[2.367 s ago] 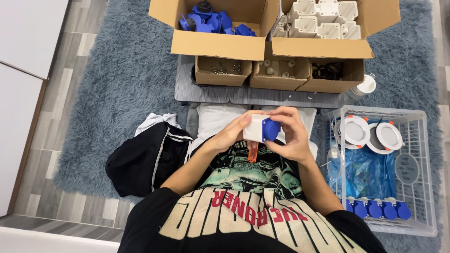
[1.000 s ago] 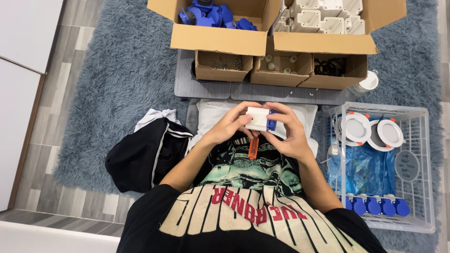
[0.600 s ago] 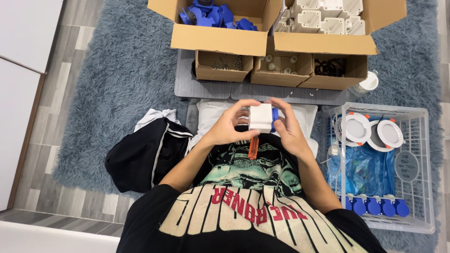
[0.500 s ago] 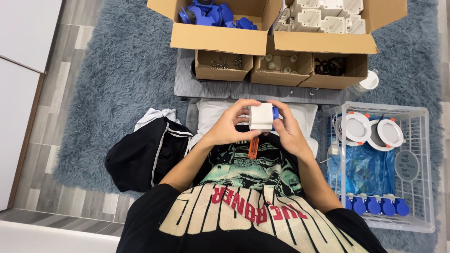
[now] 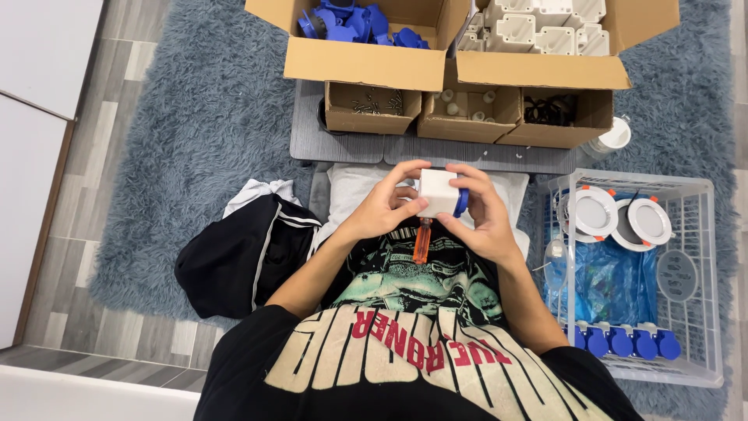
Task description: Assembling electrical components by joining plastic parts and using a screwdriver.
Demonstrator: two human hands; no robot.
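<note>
Plastic by the look of it, so the small white box [image 5: 438,192] probably handles light, stiff and a bit slick; flat sides seem the best grip; it sits at chest height over the lap; left hand [image 5: 383,206] is curled onto its left side, right hand [image 5: 481,210] closed around its blue cap [image 5: 461,202]; orange screwdriver handle [image 5: 421,239] hangs just below.

you're sitting on a shaggy blue-grey rug [image 5: 187,156] over grey wood-look floor [image 5: 93,101], with a white cabinet [image 5: 35,140] off to your left, soft even light.
</note>
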